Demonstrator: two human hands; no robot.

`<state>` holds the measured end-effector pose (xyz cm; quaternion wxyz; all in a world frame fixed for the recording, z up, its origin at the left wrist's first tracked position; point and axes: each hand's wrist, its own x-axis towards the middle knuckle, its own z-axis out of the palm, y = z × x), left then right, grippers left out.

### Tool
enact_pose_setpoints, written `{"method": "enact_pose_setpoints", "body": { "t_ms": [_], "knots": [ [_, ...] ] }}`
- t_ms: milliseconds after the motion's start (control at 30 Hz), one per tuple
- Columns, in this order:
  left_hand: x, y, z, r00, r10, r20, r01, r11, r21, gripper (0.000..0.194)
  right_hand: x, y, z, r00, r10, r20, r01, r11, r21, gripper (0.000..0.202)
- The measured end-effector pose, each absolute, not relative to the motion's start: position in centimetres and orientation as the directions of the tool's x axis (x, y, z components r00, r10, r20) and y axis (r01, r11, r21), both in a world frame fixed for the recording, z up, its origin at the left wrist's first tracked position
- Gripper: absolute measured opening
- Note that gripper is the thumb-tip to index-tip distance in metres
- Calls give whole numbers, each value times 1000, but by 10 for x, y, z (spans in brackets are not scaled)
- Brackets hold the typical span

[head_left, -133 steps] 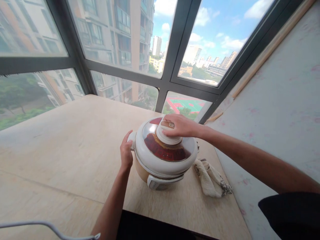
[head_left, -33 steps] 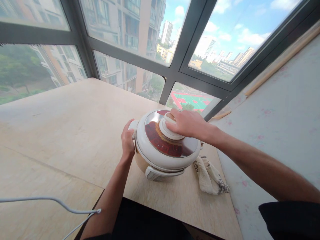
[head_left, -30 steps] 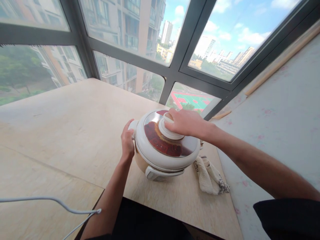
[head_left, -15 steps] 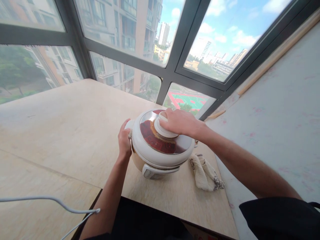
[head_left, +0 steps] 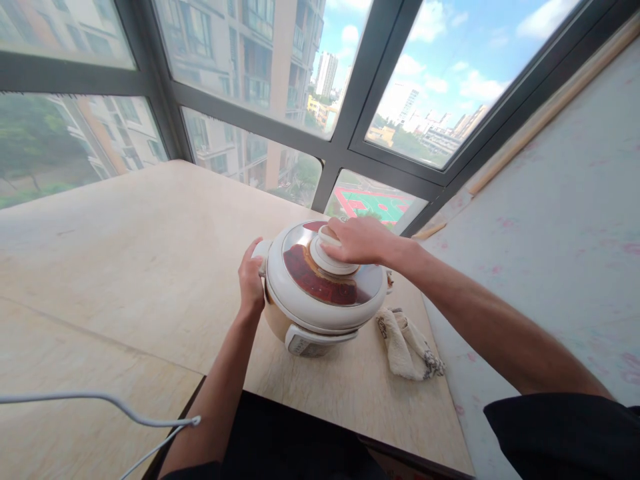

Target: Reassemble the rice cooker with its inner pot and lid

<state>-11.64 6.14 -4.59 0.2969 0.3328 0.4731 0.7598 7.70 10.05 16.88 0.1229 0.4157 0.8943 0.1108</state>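
Note:
A round pot-shaped cooker (head_left: pixel 310 313) with a white rim and a front panel stands on the light marbled surface. Its lid (head_left: pixel 320 283) is shiny with a dark red band and sits on top. My left hand (head_left: pixel 251 280) grips the white side handle at the cooker's left. My right hand (head_left: pixel 360 241) is closed round the white knob (head_left: pixel 334 257) at the middle of the lid. Beside the cooker on the right lies a crumpled cream cloth (head_left: pixel 407 347), touched by neither hand.
The marbled surface (head_left: pixel 125 267) reaches back to grey-framed windows (head_left: pixel 250 123). A patterned wall (head_left: pixel 550 233) rises on the right. A white cord (head_left: pixel 115 402) hangs across the lower left. The surface's dark front edge is near my body.
The view has shifted very slightly. Both hands keep their places on the handle and the knob, and the lid still sits on the cooker.

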Motion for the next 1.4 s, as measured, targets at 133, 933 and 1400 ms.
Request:
{"method": "enact_pose_setpoints", "body": {
  "t_ms": [133,933,1400],
  "knots": [
    [-115,61,-43,-614,769,177,-178,-354,918,57,80,105,168,-674,728,-122,668,672,318,57],
    [-121,58,-40,-551,821,150,-284,-354,891,58,87,133,174,-830,525,-186,494,848,192,39],
    [-124,57,-39,-530,834,153,-280,-342,897,59,106,135,182,-810,552,-200,570,821,-40,62]
  ]
}}
